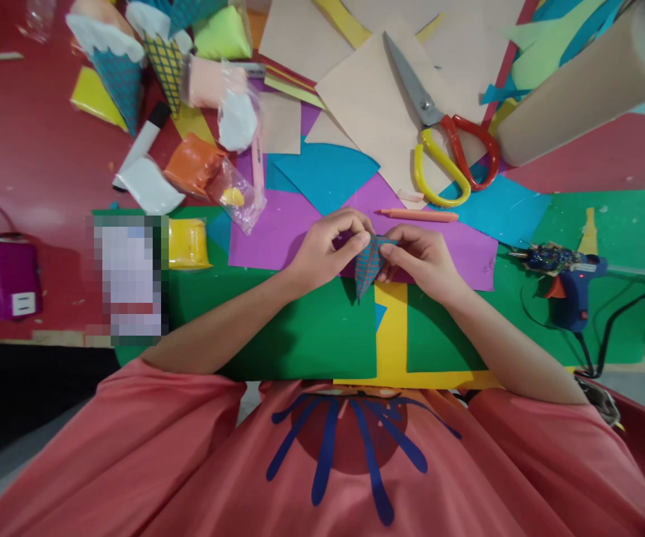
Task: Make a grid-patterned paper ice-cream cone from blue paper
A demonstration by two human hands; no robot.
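A small blue paper cone with a reddish grid pattern hangs point down between my two hands. My left hand pinches its upper left edge between thumb and fingertips. On the other side, my right hand grips the upper right edge, thumb in front and fingers partly hidden behind. Beneath the hands lie purple paper and green sheets, with a yellow strip between the green ones. An orange pen rests just beyond my right hand.
Large scissors lie open on beige paper. A cardboard tube is at the back right, a glue gun at the right. Finished-looking cones, a marker and clay packets lie back left; a yellow packet is nearer.
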